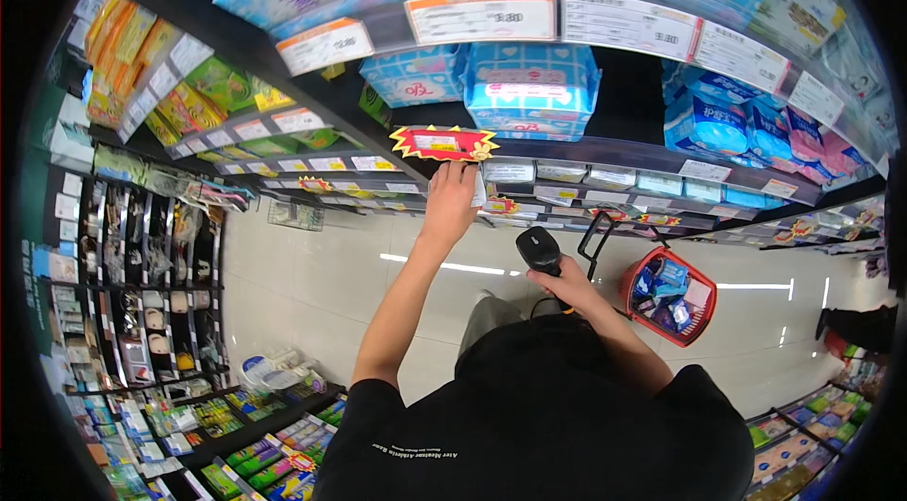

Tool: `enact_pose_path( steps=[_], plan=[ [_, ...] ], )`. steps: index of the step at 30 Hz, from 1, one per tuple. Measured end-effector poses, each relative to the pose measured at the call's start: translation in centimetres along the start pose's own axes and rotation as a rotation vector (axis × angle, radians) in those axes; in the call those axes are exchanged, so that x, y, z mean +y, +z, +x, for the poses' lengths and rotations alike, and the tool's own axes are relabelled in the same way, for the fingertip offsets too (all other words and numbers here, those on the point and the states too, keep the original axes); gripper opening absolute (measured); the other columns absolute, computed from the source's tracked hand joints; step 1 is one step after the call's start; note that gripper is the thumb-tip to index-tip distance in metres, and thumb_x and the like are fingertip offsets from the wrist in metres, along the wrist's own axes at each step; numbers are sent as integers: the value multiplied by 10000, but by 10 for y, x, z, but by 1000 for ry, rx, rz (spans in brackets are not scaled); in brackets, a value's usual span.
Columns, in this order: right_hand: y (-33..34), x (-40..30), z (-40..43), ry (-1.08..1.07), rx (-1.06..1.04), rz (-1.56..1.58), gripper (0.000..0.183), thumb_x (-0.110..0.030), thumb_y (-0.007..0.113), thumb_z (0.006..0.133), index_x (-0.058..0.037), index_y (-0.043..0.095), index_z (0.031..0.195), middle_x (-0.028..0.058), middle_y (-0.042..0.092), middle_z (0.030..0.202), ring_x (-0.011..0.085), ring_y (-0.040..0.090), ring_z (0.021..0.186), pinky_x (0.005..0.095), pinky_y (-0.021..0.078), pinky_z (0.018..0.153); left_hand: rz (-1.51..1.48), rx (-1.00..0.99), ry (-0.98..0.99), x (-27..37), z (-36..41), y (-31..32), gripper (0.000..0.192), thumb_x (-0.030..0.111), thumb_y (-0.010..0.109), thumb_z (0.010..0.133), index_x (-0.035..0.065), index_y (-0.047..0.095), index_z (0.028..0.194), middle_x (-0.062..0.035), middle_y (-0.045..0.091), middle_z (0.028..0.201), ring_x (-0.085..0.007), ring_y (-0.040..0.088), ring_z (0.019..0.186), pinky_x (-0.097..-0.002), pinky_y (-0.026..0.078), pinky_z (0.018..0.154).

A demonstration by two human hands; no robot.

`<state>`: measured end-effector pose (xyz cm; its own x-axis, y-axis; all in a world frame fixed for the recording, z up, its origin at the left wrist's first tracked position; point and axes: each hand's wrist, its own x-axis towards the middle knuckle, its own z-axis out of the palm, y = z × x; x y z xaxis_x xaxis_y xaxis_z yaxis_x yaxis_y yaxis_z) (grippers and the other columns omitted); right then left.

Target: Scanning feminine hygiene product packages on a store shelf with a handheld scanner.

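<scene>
My left hand (451, 202) reaches up to the shelf edge, just under a red and yellow starburst price tag (441, 144). A small white card or packet (479, 189) shows beside its fingers; whether the hand grips it, I cannot tell. My right hand (569, 283) is closed around the handle of a black handheld barcode scanner (538, 250), held low in front of my body. Above my left hand, blue checked packs (531, 87) stand on the shelf, with more such packs one shelf higher.
A red shopping basket (669, 295) filled with packaged goods is on the floor to the right, near a black handle frame (595, 239). Shelves of goods line the front, left and rear. Another person (857, 329) is at the far right. A wire basket (295, 215) lies at the left.
</scene>
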<state>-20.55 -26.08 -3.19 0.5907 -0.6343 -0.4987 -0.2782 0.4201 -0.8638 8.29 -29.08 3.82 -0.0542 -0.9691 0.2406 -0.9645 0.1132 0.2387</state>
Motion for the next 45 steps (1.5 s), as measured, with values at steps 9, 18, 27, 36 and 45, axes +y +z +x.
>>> enact_pose_path(
  steps=[9,18,27,36,45],
  plan=[
    [-30,2,-10,-139,-9,10,357,-242,816,877,19,682,1082,56,691,865,129,629,715,325,521,655,148,0,0,-16,15,34,648,-36,782,667,13,574,1278,-239,561,1280,-458,532,1215,-498,464,1058],
    [-49,-3,-3,-45,-81,160,232,-177,794,922,-37,660,1048,-19,615,818,69,562,703,260,463,615,62,-245,-33,-57,36,42,386,127,843,753,-62,663,1038,-294,682,1083,-462,651,1064,-512,529,931],
    [-46,2,16,-88,-43,150,315,-254,795,886,-17,667,1049,25,661,811,116,612,687,312,494,629,31,-104,-8,-87,21,78,329,164,819,817,-47,652,1006,-277,696,937,-469,676,939,-525,553,821],
    [-54,-4,15,-92,-92,3,418,-256,799,873,6,687,1179,96,721,1000,184,654,928,360,526,880,180,-2,194,-62,12,64,387,75,718,829,65,657,1211,-179,694,1006,-394,662,990,-506,544,894],
    [-47,-3,24,-9,-118,26,392,-245,796,874,1,689,1159,69,704,954,154,641,840,342,529,779,93,-188,-8,-83,18,89,367,57,717,813,34,665,1176,-239,687,1092,-430,666,1039,-525,540,918]
  ],
)
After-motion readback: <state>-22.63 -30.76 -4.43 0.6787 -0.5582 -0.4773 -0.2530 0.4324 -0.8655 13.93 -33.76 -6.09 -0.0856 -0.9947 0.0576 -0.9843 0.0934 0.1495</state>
